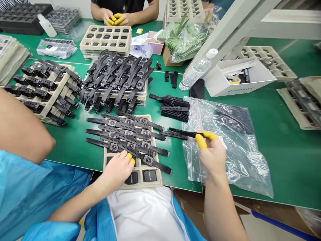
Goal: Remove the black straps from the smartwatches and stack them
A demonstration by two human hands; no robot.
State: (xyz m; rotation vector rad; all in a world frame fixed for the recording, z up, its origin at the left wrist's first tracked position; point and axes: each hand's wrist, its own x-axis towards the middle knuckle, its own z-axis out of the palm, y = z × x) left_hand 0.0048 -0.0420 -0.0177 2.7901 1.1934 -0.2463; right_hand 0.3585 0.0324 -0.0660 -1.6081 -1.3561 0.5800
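My right hand (pixel 213 152), yellow covers on its fingertips, pinches a black watch strap (pixel 185 132) that points left above the table. Palm down over the near part of a beige compartment tray (pixel 159 179) is my left hand (pixel 117 170). Its yellow-covered thumb and finger are close together by a dark watch body; what they grip, if anything, is hidden. Several strapped watches (pixel 130 146) lie face down across the tray's far part. Strapless watch bodies (pixel 149 175) sit in its near compartments.
Loose straps (pixel 175 108) are piled beside a clear plastic bag (pixel 240 160). Watch-laden trays (pixel 117 80) stand ahead, with another (pixel 45 90) at left. A bottle (pixel 199 68), a white box (pixel 240 78) and a slanted post (pixel 225 30) are at right. Another person's hands (pixel 116 19) are opposite.
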